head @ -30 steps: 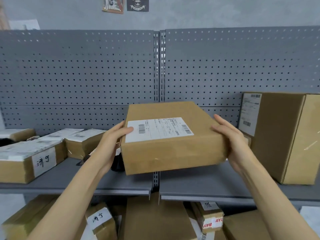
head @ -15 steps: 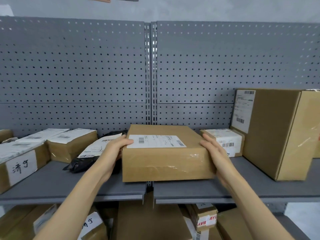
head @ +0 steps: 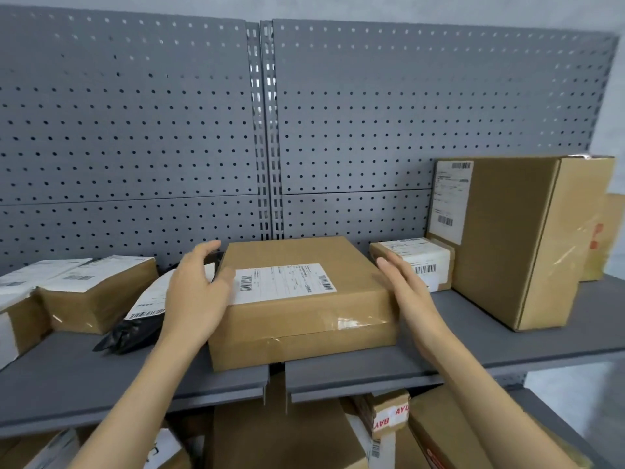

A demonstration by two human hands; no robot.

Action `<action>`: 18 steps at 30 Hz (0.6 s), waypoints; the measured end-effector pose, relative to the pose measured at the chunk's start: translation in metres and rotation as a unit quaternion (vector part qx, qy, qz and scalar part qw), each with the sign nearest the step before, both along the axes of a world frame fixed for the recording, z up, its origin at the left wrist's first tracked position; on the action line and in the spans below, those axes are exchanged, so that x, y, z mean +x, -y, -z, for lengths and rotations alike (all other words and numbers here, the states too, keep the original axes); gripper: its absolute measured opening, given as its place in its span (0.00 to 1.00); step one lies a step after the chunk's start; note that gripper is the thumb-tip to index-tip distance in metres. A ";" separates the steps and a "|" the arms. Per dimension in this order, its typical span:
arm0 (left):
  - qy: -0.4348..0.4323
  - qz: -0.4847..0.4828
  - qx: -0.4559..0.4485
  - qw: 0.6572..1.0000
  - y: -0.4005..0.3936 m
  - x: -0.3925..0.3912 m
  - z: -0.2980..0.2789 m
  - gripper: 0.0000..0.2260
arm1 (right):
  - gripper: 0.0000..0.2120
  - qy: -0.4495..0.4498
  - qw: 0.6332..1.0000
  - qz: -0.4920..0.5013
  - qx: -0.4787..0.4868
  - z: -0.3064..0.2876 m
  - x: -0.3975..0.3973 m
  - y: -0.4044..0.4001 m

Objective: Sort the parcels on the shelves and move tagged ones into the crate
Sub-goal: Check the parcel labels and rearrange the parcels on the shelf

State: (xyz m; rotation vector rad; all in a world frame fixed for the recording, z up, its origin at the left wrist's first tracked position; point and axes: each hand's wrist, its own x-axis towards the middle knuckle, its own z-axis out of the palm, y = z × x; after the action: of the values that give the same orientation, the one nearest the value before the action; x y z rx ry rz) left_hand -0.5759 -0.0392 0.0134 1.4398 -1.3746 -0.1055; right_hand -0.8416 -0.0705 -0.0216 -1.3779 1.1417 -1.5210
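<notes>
A flat brown parcel [head: 304, 319] with a white barcode label lies on the grey shelf [head: 473, 350], across the gap between two shelf boards. My left hand [head: 196, 292] hovers open at its left side, thumb near the label's corner. At the parcel's right side my right hand [head: 406, 292] is open with straight fingers, just off the cardboard. Neither hand holds anything. No crate is in view.
A tall brown box [head: 517, 238] stands at the right, with a small labelled box [head: 416, 262] beside it. A black mailer bag [head: 142, 319] and two labelled parcels [head: 94, 292] lie at the left. More boxes [head: 280, 434] fill the lower shelf. A pegboard wall [head: 203, 130] backs the shelf.
The parcel was carried in both hands, then lowered onto the shelf. Both hands have now let go and opened beside it.
</notes>
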 end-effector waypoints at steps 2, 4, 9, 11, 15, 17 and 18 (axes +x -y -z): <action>0.026 0.037 -0.022 0.999 -0.003 -0.017 -0.010 0.18 | 0.26 0.014 0.999 0.046 -0.004 -0.005 -0.013 0.000; 0.045 0.079 -0.012 0.996 -0.005 -0.042 -0.017 0.17 | 0.27 0.015 0.996 0.091 0.009 -0.004 -0.030 0.002; 0.102 0.203 0.068 0.971 0.002 -0.118 -0.027 0.21 | 0.32 -0.004 0.993 0.088 0.079 0.002 -0.073 0.011; 0.124 0.233 0.110 0.958 0.010 -0.146 -0.033 0.24 | 0.33 -0.010 0.994 0.063 0.094 0.005 -0.087 0.018; 0.031 0.278 0.173 0.944 0.033 -0.213 -0.039 0.32 | 0.28 -0.021 0.997 0.039 0.065 0.002 -0.107 0.036; -0.084 0.275 0.213 0.934 0.047 -0.246 -0.034 0.36 | 0.39 -0.035 0.996 0.032 0.072 0.002 -0.112 0.047; -0.140 0.257 0.226 0.929 0.055 -0.260 -0.030 0.37 | 0.42 -0.037 0.996 0.031 0.073 0.002 -0.113 0.054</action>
State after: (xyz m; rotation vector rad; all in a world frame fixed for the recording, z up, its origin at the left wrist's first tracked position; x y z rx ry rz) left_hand -0.8355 -0.0939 0.0434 1.3212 -1.5120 -0.9874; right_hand -0.9549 -0.1241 -0.0239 -1.3210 1.3249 -1.4089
